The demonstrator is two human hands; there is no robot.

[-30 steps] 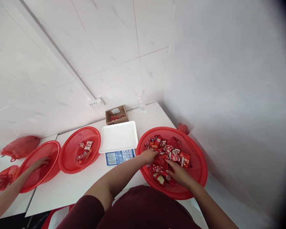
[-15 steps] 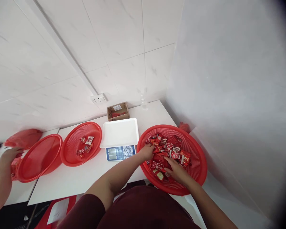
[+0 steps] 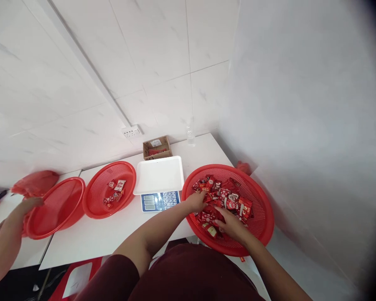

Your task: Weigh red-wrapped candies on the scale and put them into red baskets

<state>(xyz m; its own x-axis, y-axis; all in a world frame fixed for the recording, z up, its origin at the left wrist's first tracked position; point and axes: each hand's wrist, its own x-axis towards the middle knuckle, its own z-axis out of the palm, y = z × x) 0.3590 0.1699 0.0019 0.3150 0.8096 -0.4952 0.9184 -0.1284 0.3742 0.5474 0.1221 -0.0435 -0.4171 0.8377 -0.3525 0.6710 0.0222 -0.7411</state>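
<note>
Both of my hands reach into a large red mesh basket [image 3: 265, 196] at the right, heaped with small red wrapped packets [image 3: 232, 202]. My left hand [image 3: 196, 201] is over the left part of the heap, its fingers bent down among the packets. Close by on the right, my right hand [image 3: 230, 223] has its fingers spread on the packets near a dark red wrapper. Whether my left fingertips hold a packet is hidden. Left of the basket stands a scale with a bare white tray [image 3: 159, 175] and a blue keypad panel [image 3: 161, 201].
A red basket [image 3: 92, 192] with several packets and a red basin [image 3: 58, 209] stand at the left, beside another person's arms [image 3: 11, 234]. Behind the scale are a cardboard box [image 3: 157, 148] and a clear bottle [image 3: 190, 136]. A red bag [image 3: 36, 182] lies farther left.
My hands stay in the basket, the left slightly shifted among the packets. The other person's hand at the left has moved right, over the basin's edge. The view has shifted slightly.
</note>
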